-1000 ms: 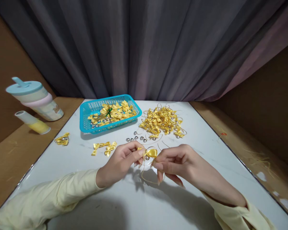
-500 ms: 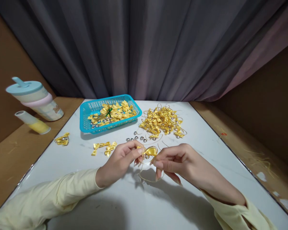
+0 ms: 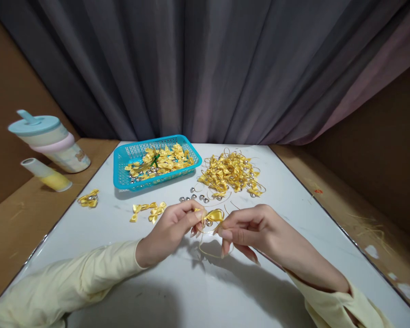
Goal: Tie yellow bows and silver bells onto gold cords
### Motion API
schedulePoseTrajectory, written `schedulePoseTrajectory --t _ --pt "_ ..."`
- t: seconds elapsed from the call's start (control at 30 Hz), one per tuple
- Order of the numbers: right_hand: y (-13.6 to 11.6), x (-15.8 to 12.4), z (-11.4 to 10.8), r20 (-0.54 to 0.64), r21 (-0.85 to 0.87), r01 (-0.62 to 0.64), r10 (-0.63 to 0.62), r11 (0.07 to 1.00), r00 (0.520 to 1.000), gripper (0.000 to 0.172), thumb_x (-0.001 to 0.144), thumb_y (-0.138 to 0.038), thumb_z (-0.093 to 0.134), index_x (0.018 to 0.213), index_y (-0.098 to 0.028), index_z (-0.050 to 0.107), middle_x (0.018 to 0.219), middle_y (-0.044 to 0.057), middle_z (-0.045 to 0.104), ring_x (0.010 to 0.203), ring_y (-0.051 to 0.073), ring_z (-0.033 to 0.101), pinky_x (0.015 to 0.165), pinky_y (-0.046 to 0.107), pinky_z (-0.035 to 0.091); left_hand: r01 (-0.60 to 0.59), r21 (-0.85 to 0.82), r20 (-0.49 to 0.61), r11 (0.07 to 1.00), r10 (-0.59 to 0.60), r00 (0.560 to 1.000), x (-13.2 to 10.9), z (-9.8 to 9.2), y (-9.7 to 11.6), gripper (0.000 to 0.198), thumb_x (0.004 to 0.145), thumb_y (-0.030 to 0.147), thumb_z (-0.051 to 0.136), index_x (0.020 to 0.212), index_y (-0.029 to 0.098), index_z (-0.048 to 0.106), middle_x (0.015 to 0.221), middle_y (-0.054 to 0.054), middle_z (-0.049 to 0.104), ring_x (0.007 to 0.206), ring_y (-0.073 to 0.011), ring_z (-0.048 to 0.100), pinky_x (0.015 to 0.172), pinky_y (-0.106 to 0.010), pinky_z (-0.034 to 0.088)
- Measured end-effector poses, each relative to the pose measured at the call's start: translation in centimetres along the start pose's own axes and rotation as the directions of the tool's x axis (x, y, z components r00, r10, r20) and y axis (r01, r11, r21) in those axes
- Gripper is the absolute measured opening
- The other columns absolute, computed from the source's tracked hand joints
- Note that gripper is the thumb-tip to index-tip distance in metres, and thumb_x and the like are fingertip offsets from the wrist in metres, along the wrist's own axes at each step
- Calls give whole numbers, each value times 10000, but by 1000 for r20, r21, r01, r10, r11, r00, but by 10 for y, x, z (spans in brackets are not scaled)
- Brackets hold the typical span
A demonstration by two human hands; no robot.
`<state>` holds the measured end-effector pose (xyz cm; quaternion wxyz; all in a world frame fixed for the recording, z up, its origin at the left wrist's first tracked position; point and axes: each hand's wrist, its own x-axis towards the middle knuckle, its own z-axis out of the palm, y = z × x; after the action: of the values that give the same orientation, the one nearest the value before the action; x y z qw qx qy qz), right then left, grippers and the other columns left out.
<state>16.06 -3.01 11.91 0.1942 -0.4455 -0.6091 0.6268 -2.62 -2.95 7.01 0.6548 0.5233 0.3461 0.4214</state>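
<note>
A yellow satin bow is pinched by its left end between the thumb and fingers of my left hand. Under the bow's middle shows a small silver bell. A thin gold cord hangs from the bow in a loop below it. My right hand pinches that cord between thumb and forefinger, just right of the bow, its other fingers loosely curled. The fingertips partly cover the bow's left end and the cord.
A blue basket of yellow bows and bells stands behind my left hand. Right of it lies a heap of corded bows. Several loose bells and bows lie nearer. A tumbler and a thread cone stand far left.
The hanging cord loop has drawn up slightly and shifted a little. Both hands keep almost the same place and the same pinch.
</note>
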Motion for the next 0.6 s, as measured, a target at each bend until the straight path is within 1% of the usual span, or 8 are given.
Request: schedulePoseTrajectory --t 0.1,0.3,0.43,0.6 --pt "-1 -1 0 9 10 7 -7 1000 1000 267 769 -333 617 639 -106 669 479 -1 535 371 38 367 374 170 281 -11 26 4 1000 11 1000 0 0 -1 220 856 271 508 679 141 524 592 39 477 546 -67 409 535 -195 330" --pt "3 -1 -1 12 24 -9 9 1000 1000 189 771 -260 583 678 -113 658 558 28 614 367 30 323 364 177 249 -9 57 23 998 8 1000 0 -1 -2 220 853 274 502 675 146 522 591 38 487 538 -69 409 532 -195 337" --pt "2 -1 -1 14 32 -36 36 999 999 137 747 -194 573 662 -112 644 533 20 607 364 27 301 358 174 224 -5 96 23 995 3 1000 -1 -1 0 205 844 261 496 674 151 526 580 39 488 532 -73 410 532 -195 341" --pt "-2 -2 -1 33 39 -54 52 998 998 155 745 -161 558 617 -109 629 491 1 569 362 21 289 353 168 209 -16 154 25 988 12 1000 -1 0 0 181 830 255 497 682 155 525 584 39 495 529 -77 421 521 -191 350"
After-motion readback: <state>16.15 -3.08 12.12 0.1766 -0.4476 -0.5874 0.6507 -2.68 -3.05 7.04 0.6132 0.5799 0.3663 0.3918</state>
